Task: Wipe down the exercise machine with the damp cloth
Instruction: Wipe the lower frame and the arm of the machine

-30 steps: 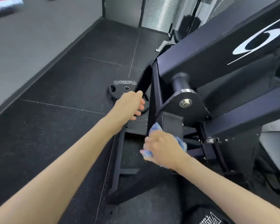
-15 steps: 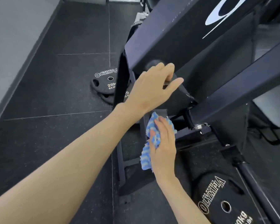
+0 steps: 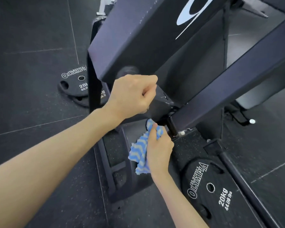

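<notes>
Right hand: fingers bunched round blue striped cloth, pressed under machine frame joint for wiping. Left hand: fingers curled, braced on frame, likely for balance.

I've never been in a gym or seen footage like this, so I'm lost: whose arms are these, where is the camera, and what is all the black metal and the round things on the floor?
The camera sits on a person's head, looking down at their own arms. The black beams are the frame of an exercise machine. The right hand grips a blue striped cloth against a joint low on the frame. The left hand is curled over a frame edge above it, seemingly for support. The round discs are 20 kg weight plates on the floor: one left, one lower right.
</notes>
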The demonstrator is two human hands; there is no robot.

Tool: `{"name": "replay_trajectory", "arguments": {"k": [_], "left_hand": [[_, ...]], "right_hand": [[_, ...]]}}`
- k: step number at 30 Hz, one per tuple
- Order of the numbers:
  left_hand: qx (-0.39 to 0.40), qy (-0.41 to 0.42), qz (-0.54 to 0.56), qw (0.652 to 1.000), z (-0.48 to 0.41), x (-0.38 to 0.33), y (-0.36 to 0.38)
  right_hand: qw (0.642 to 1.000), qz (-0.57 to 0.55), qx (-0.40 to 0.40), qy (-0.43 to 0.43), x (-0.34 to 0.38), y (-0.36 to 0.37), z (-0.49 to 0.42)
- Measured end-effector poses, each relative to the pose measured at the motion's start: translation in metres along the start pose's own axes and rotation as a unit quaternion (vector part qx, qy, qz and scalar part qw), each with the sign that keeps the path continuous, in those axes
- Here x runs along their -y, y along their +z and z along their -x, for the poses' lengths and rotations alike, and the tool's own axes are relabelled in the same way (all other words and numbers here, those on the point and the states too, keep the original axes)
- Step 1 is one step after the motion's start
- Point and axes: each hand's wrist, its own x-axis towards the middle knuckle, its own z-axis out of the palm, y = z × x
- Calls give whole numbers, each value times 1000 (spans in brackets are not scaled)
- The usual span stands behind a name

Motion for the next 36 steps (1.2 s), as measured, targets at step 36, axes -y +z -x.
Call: {"name": "replay_trajectory", "arguments": {"k": [36], "left_hand": [[17, 165, -59, 984, -263, -115, -86]], "right_hand": [[798, 397, -230, -391, 231, -266, -169]]}}
